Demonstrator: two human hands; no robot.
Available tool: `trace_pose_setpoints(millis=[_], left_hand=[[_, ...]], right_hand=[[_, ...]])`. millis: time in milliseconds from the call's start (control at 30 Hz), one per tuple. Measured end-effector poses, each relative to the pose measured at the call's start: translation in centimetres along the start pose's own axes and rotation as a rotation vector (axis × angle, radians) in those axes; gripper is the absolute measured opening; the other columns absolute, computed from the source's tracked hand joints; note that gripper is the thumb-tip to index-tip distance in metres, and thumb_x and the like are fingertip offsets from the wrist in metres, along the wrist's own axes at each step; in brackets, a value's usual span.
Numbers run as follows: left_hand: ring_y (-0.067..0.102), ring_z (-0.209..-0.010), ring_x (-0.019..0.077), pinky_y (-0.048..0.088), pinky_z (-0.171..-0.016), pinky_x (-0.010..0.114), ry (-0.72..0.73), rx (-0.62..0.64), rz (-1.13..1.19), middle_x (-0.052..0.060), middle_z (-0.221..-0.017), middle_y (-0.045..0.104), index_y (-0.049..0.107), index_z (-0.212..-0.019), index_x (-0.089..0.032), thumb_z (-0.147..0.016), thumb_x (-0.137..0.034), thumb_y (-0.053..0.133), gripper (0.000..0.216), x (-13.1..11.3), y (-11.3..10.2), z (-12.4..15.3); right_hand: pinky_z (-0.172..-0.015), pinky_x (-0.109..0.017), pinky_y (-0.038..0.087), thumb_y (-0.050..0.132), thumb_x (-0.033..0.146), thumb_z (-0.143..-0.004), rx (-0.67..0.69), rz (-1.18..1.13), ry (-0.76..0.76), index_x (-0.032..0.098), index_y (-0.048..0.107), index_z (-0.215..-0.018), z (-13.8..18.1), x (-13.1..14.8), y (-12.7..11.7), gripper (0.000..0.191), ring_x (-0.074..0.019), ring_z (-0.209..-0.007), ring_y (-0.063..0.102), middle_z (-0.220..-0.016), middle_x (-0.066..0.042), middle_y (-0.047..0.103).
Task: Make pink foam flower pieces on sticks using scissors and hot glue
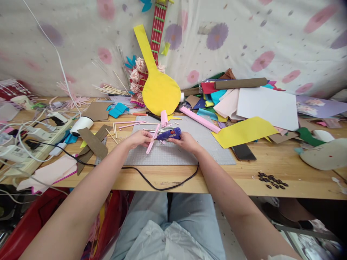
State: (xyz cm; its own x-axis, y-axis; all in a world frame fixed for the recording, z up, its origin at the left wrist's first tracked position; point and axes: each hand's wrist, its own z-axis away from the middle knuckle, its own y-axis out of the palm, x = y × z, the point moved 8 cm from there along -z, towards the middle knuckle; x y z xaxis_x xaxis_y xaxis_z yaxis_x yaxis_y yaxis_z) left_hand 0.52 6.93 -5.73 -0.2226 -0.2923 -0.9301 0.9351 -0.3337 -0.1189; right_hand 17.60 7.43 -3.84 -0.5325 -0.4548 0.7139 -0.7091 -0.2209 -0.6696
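Where arms (93,184) converge, hands (139,139) grip.

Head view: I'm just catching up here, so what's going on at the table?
A person works with both bare hands over a grey cutting mat. The left hand holds a narrow pink strip, and the right hand grips a blue glue gun with its nozzle pointed at the strip. Whether they touch is too small to tell. At the far side of the mat stands a yellow, banjo-shaped piece.
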Motion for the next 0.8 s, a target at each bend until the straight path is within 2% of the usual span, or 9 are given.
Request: trace_pose_setpoints(millis=[167, 300, 533, 800], left_hand=[[0.056, -0.049, 0.0133, 0.049, -0.048, 0.026, 0.010, -0.003, -0.013, 0.005, -0.055, 0.061, 0.065, -0.057, -0.013, -0.045, -0.026, 0.076, 0.021, 0.0, -0.1, 0.2], [0.057, -0.051, 0.0131, 0.049, -0.051, 0.025, -0.011, 0.001, -0.001, 0.006, -0.060, 0.063, 0.066, -0.060, -0.013, -0.047, -0.027, 0.076, 0.022, 0.1, -0.2, 0.3], [0.063, -0.062, 0.0192, 0.050, -0.054, 0.027, -0.044, 0.040, 0.021, 0.012, -0.071, 0.067, 0.066, -0.063, -0.013, -0.049, -0.028, 0.076, 0.023, 0.1, 0.3, 0.4], [0.057, -0.051, 0.0141, 0.049, -0.051, 0.027, -0.055, 0.038, -0.005, 0.008, -0.060, 0.063, 0.066, -0.059, -0.013, -0.048, -0.023, 0.076, 0.018, 0.6, -0.1, 0.0]], right_hand=[[-0.060, -0.024, 0.040, 0.053, 0.050, -0.073, -0.025, 0.033, 0.017, 0.016, 0.064, -0.089, 0.0, -0.2, -0.4, 0.039, -0.0151, -0.066, 0.055, -0.075, -0.004, 0.064], [-0.060, -0.024, 0.039, 0.052, 0.049, -0.074, 0.027, -0.008, -0.024, 0.015, 0.063, -0.090, 0.3, 0.5, -0.1, 0.040, -0.0141, -0.066, 0.054, -0.074, -0.003, 0.063], [-0.061, -0.023, 0.040, 0.052, 0.049, -0.074, 0.093, -0.020, -0.078, 0.015, 0.063, -0.089, 0.5, 1.6, 0.6, 0.038, -0.0136, -0.066, 0.054, -0.075, -0.002, 0.063], [-0.060, -0.024, 0.039, 0.052, 0.050, -0.074, 0.013, 0.043, -0.032, 0.016, 0.063, -0.090, 0.2, 0.7, -0.1, 0.039, -0.0148, -0.067, 0.054, -0.076, -0.003, 0.064]])
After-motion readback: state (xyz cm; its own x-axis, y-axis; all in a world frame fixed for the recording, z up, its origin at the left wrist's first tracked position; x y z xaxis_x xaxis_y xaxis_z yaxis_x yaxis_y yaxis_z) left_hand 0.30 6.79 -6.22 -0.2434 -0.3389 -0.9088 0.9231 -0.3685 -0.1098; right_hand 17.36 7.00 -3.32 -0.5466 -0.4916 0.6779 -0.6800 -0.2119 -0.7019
